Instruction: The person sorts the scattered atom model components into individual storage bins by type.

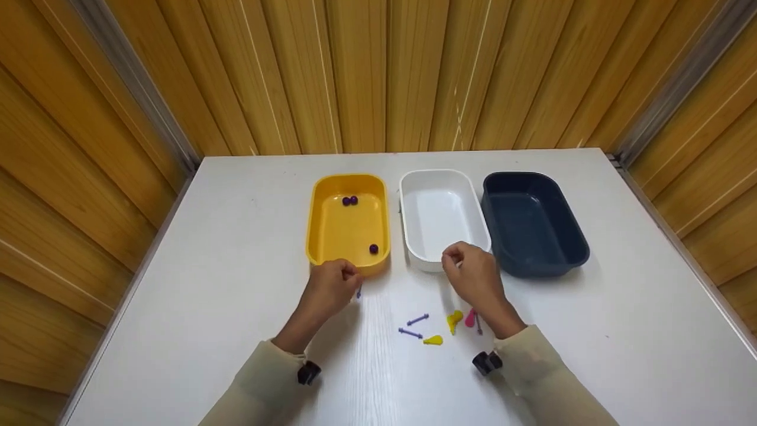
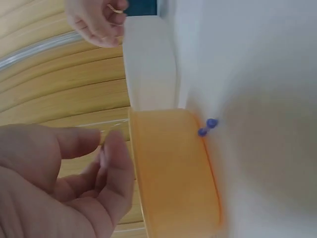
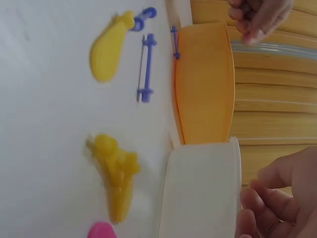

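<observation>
My left hand (image 1: 334, 288) is at the near rim of the yellow bin (image 1: 309, 231). Its fingers curl and the tips of thumb and forefinger come close together; whether something thin lies between them I cannot tell. My right hand (image 1: 475, 275) hovers at the near rim of the white bin (image 1: 405, 225), fingers curled likewise, with no clear object in them. Below the left hand a small purple rod (image 2: 207, 127) with knobbed ends lies against the bin's base. Three dark purple balls (image 1: 374, 249) sit inside the yellow bin.
A dark blue bin (image 1: 576, 251) stands right of the white one. Nearer me lie purple rods (image 1: 418, 319), yellow plastic pieces (image 1: 433, 340), one a knobbly cluster (image 3: 116, 173), and a pink piece (image 1: 470, 318). Wood-look panels (image 1: 355, 77) enclose the white table (image 1: 248, 236) behind and at both sides.
</observation>
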The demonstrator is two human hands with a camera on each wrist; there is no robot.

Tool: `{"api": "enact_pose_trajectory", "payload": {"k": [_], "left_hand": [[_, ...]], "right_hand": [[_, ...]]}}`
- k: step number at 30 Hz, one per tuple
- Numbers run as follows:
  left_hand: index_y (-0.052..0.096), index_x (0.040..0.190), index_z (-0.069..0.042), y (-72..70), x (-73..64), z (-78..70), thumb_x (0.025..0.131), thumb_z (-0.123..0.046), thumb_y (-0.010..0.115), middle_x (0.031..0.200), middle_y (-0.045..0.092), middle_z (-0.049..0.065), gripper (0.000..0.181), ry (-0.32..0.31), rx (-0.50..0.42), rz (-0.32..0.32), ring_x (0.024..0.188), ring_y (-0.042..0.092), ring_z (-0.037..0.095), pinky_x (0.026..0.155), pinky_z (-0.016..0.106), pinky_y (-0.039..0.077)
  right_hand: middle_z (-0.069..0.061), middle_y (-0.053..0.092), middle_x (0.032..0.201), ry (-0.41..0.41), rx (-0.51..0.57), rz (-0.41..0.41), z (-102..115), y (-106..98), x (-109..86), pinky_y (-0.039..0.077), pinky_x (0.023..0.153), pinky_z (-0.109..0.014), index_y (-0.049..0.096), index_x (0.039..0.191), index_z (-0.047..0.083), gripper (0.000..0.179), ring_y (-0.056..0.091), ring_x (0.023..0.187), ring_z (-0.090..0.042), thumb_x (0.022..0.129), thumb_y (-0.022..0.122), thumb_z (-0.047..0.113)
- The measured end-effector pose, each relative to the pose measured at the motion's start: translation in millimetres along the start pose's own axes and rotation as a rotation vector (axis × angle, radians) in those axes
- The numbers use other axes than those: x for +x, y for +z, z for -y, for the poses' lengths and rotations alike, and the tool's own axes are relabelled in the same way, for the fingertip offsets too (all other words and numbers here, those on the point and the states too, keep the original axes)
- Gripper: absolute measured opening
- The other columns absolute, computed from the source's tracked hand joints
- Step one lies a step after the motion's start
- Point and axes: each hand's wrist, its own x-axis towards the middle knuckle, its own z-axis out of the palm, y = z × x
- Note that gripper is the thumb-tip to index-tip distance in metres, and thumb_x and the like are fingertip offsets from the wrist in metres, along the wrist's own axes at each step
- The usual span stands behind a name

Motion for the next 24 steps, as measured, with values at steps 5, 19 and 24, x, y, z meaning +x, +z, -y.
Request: {"api": "enact_pose_trajectory", "payload": {"k": [5,19,24], "left_hand": [[0.056,0.067,-0.009,12.6,-1.6,9.2,0.091,-0.004,0.063,0.06,0.045,-0.005,0.025,0.076,0.101,0.031,0.053,0.043,0.011,0.052,0.023,0.035],[0.071,0.085,-0.004,32.3,1.0,16.4,0.086,-0.006,0.071,0.067,0.06,0.005,0.003,0.152,0.502,-0.051,0.062,0.053,0.018,0.058,0.035,0.049],[0.07,0.079,-0.002,42.4,3.5,19.7,0.085,-0.006,0.073,0.069,0.068,0.009,0.008,0.167,0.586,-0.119,0.064,0.064,0.021,0.059,0.04,0.056]], "right_hand": [[-0.01,0.072,0.082,0.089,-0.022,-0.063,-14,-17,11.2,0.049,0.071,-0.039,0.073,0.092,0.005,0.016,0.065,0.079,-0.03,0.092,0.062,0.016],[-0.023,0.073,0.097,0.17,-0.201,-0.055,-38,-43,29.2,0.053,0.083,-0.057,0.073,0.102,-0.004,0.029,0.068,0.092,-0.043,0.095,0.052,0.014],[-0.024,0.074,0.101,0.184,-0.261,0.0,-37,-46,32.2,0.054,0.079,-0.057,0.074,0.102,-0.003,0.029,0.069,0.092,-0.045,0.095,0.052,0.015]]}}
